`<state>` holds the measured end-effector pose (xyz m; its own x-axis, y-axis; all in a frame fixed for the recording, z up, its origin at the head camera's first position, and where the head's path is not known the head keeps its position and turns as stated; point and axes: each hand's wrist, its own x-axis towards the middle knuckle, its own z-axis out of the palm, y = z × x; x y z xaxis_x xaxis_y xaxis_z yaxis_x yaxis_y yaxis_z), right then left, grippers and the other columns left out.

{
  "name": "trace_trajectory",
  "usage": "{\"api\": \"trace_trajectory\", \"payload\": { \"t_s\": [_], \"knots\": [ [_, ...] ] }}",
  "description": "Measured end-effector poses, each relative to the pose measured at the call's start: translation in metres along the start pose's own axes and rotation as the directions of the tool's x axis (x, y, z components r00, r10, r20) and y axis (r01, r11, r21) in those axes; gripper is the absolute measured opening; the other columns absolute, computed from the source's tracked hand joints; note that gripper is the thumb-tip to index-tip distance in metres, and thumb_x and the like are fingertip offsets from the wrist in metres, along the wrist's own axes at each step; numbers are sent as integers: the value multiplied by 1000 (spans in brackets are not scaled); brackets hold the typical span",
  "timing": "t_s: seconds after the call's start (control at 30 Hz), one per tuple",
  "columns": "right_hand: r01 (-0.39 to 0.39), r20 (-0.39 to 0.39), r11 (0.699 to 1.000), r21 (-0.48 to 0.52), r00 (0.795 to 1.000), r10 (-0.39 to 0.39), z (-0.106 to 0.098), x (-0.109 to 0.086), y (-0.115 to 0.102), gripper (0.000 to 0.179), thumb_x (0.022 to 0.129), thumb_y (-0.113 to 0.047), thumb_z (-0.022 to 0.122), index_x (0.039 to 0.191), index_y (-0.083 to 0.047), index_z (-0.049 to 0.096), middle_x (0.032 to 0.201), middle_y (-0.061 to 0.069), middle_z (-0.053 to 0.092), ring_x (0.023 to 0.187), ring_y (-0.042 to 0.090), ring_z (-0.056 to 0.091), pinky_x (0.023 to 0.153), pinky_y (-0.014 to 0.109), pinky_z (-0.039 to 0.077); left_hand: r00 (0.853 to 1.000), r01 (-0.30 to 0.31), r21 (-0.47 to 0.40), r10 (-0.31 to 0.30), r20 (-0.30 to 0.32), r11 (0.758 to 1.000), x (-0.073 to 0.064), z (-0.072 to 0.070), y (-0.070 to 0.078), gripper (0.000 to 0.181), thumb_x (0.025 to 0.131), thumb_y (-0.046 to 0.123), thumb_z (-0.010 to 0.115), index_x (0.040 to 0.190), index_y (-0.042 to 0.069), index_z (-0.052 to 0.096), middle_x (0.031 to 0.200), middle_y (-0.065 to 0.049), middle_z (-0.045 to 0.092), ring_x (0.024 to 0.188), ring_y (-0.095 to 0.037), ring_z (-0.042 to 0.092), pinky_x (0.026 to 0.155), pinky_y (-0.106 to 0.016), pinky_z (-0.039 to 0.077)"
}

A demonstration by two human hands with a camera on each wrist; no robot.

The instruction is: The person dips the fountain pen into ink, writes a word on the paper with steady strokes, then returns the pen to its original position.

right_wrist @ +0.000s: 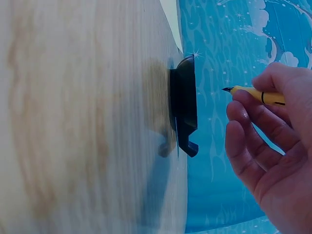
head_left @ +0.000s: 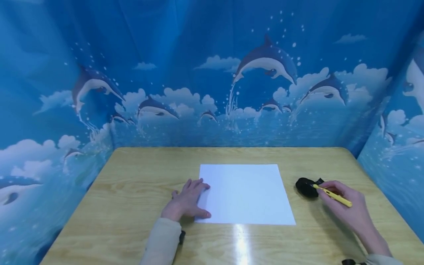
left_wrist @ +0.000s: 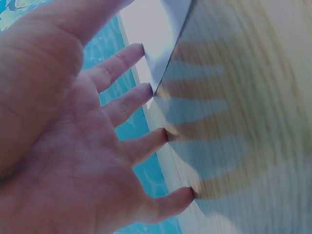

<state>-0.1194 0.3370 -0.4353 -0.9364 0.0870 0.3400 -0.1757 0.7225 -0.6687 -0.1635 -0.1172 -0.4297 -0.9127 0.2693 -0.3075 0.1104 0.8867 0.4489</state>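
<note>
A white sheet of paper lies on the table. My left hand rests at its left edge with the fingers spread, thumb and fingertips on or beside the sheet. In the left wrist view, two fingertips meet the paper near a corner and two touch the wood. My right hand pinches a yellow fountain pen between thumb and fingers. The pen's dark nib points toward a small black dish with a short handle. In the right wrist view, the nib stands apart from the dish.
The light wood table has rounded far corners. Behind it and along both sides hangs a blue curtain printed with dolphins. The black dish sits right of the paper. A bright reflection shows on the wood in front of the sheet.
</note>
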Motion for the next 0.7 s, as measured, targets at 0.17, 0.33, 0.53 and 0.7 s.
{"api": "trace_trajectory", "payload": {
  "t_s": [0.17,0.33,0.53,0.7],
  "knots": [
    [-49,35,999,-2,998,49,4,0,3,10,92,-18,76,101,-14,73,80,-20,72,63,1,61,54,19,46,1000,12,-1,-12,21,1000,0,3,0,84,75,44,90,147,28,50,170,-6,28,158,-43,14,112,-86,14],
    [-73,50,997,-29,996,74,6,5,5,9,93,-21,75,100,-15,74,77,-20,69,64,0,59,56,19,45,1000,11,-4,-11,9,1000,-1,3,0,83,76,43,89,147,29,50,169,-5,28,159,-42,14,112,-85,14],
    [-96,78,994,-42,992,100,5,10,6,10,94,-23,74,99,-14,75,79,-18,71,69,-3,60,60,15,46,1000,5,-2,-5,3,1000,-1,1,0,82,76,43,89,147,29,50,169,-5,28,159,-42,14,112,-86,14],
    [-116,103,989,-91,987,125,6,15,6,14,94,-27,74,100,-15,76,84,-17,73,74,-9,58,62,14,46,1000,8,-2,-8,6,1000,1,-1,0,82,76,43,89,146,29,50,170,-5,27,159,-42,14,112,-86,14]
  ]
}}
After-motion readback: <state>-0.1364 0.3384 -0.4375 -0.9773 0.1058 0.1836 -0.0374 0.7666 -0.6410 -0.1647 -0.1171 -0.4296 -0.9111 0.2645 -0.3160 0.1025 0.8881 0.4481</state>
